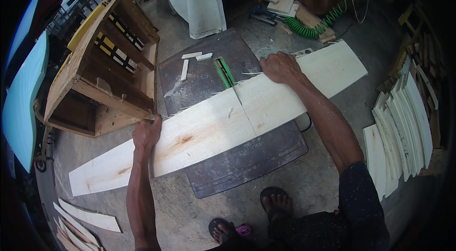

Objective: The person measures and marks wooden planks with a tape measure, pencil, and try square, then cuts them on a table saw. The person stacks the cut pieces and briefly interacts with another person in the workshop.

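Note:
A long pale plywood board (209, 130) lies slantwise across the dark top of a table saw (247, 168), overhanging it on both sides. Its far edge is splintered. A thin straight cut runs across the board from the saw's green insert (224, 72), whose slot shows just beyond the far edge; the blade cannot be made out clearly. My left hand (147, 132) is closed over the far edge towards the board's left part. Further right, my right hand (281, 67) grips the same edge, its fingertips hidden. Several small wood offcuts (185, 69) rest on the saw top.
A wooden frame (114, 85) stands close at the left. Curved plywood pieces are stacked at the right (403, 130) and lower left (90, 214). Behind lie a green coiled hose (308, 30) and a hanging white sheet (199, 2). A pink tape measure (243, 229) sits by my sandalled feet.

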`<state>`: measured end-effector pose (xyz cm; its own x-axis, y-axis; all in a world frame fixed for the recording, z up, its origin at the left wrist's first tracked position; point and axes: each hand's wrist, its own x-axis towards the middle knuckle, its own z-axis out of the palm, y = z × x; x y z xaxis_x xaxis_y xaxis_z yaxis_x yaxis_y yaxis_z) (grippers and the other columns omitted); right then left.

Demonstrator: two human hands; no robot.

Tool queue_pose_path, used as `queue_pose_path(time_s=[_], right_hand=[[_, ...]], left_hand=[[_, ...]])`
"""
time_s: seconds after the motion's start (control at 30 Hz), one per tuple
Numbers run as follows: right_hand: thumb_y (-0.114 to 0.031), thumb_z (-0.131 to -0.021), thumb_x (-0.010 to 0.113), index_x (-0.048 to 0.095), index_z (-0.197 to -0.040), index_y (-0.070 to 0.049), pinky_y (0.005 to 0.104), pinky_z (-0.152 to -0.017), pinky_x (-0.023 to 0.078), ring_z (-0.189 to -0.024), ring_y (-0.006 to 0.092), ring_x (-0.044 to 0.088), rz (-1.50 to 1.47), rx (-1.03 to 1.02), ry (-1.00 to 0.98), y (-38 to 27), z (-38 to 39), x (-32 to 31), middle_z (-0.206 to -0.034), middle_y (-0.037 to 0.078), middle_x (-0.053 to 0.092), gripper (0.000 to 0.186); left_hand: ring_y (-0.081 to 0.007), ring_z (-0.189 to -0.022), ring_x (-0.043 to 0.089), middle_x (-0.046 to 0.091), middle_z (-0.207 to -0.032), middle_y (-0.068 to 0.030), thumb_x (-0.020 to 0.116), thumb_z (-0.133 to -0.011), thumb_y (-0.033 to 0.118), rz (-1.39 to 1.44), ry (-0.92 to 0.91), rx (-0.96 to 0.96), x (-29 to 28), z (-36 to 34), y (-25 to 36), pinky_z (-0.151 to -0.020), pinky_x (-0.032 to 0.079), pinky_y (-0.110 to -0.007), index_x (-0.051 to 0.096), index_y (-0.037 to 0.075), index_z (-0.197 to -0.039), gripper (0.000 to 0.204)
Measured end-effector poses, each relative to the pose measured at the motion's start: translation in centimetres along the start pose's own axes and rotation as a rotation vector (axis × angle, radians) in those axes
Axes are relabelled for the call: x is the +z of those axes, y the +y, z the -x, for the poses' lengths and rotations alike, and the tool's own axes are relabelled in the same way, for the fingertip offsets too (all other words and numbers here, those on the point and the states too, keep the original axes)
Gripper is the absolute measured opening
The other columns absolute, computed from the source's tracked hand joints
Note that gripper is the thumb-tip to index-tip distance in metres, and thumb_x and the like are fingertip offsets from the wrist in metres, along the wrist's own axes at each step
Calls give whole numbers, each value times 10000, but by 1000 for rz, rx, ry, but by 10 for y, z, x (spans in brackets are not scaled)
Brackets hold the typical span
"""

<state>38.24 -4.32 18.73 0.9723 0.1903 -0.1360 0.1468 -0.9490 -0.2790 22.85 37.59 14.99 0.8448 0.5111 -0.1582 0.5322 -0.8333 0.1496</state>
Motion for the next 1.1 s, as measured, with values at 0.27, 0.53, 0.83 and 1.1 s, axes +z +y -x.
queue_pose_path(time_s=[0.27,0.53,0.83,1.1], right_hand=[[-335,-1029,373,761,-1012,48,505,-1033,492,-1104,402,692,46,5,77,1,-6,3,-1116,301,716,546],[-321,-1025,388,764,-1025,32,500,-1004,518,-1103,406,692,70,-7,95,3,-18,3,-1129,284,720,516],[-320,-1012,395,761,-1031,38,500,-1011,518,-1114,406,689,68,-12,97,-1,-33,3,-1152,277,717,512],[-283,-1023,392,760,-1043,33,495,-998,530,-1094,396,700,118,-31,103,-9,-42,1,-1121,254,732,485]], left_hand=[[-471,-1187,624,692,-1195,-310,490,-971,563,45,52,6,0,-5,10,-1051,473,-495,716,-29,-1184,668],[-493,-1170,634,684,-1176,-344,518,-957,581,100,68,11,-2,-12,16,-1048,473,-498,716,-71,-1152,709],[-508,-1176,626,650,-1208,-383,478,-960,612,63,70,25,-9,-20,20,-1055,467,-509,701,-82,-1190,765],[-513,-1155,639,681,-1168,-356,440,-968,619,54,75,51,-7,-38,16,-1044,474,-512,700,-46,-1216,756]])
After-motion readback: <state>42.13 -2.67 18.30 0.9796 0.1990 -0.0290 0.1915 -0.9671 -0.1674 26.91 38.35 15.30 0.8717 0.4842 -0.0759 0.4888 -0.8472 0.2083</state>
